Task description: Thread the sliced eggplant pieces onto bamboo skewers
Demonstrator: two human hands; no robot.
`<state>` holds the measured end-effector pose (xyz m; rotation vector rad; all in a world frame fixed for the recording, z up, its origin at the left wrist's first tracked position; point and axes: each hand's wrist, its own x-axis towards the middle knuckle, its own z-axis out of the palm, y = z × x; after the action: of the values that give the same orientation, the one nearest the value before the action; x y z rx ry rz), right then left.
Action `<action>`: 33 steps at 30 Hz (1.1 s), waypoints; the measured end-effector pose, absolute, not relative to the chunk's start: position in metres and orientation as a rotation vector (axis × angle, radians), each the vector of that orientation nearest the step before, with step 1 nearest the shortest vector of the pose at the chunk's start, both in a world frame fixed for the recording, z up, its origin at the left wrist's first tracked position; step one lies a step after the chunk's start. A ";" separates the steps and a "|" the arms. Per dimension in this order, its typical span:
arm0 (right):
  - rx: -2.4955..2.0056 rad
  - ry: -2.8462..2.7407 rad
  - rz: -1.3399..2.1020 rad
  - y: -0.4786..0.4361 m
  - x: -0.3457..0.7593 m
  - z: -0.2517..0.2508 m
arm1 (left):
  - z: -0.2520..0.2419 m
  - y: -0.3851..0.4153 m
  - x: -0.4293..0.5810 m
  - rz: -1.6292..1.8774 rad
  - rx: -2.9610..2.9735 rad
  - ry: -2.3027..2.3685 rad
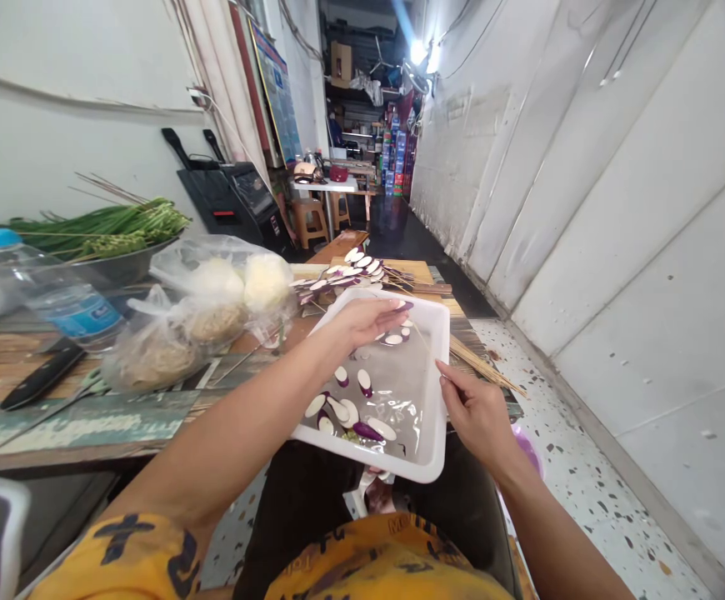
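Observation:
My left hand (370,322) reaches over the far part of a white plastic basin (437,333), its fingers closed on a purple-skinned eggplant slice (405,306). At the basin's right rim, my right hand (478,410) pinches a thin bamboo skewer (423,340) that slants up toward the slice. Whether the tip has entered the slice I cannot tell. Several loose eggplant slices (364,382) lie in the water of the basin. Beyond the far rim, skewered eggplant slices (357,265) are heaped on a wooden board. Bare bamboo skewers (486,365) lie right of the basin.
On the left of the table are clear bags of food (168,342), a water bottle (72,300), a black-handled knife (43,377) and a wide bowl of green vegetables (118,229). A white wall (618,250) runs along the right. Stools (310,221) stand farther back.

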<state>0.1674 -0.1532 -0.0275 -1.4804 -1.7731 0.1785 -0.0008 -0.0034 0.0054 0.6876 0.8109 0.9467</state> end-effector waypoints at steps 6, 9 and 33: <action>-1.470 -1.767 0.178 -0.154 0.167 -0.028 | 0.005 -0.003 0.000 0.937 0.691 0.849; -1.459 -1.761 0.187 -0.154 0.167 -0.028 | 0.005 -0.003 0.000 0.943 0.694 0.853; -1.427 -1.742 0.070 -0.158 0.160 -0.029 | 0.011 -0.015 0.002 0.907 0.764 0.755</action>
<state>0.1599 -0.1576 -0.0291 -1.4268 -1.7422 0.0702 0.0024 -0.0151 0.0111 0.7643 0.7552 0.9068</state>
